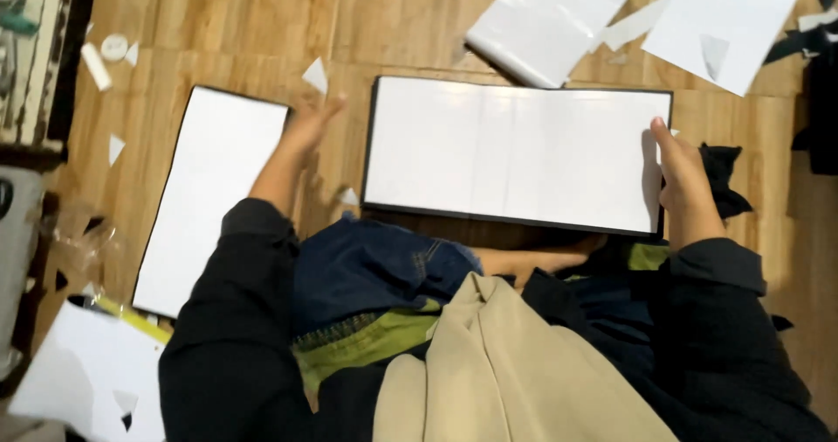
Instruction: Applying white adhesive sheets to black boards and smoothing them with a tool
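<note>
A wide white board with a dark rim (515,150) lies flat on the wooden floor in front of my knees. My right hand (681,176) grips its right edge, thumb on top. My left hand (310,126) is blurred, fingers spread, hovering over the floor between that board and a second white panel (209,198) lying to the left. It holds nothing. My dark sleeves, blue jeans and a beige cloth fill the bottom of the view.
White paper sheets (550,14) and another sheet (733,19) lie beyond the board. Small paper scraps (316,75) dot the floor. Dark cloth pieces (724,176) sit at the right. More white paper (83,372) and a yellow stick (131,318) lie bottom left.
</note>
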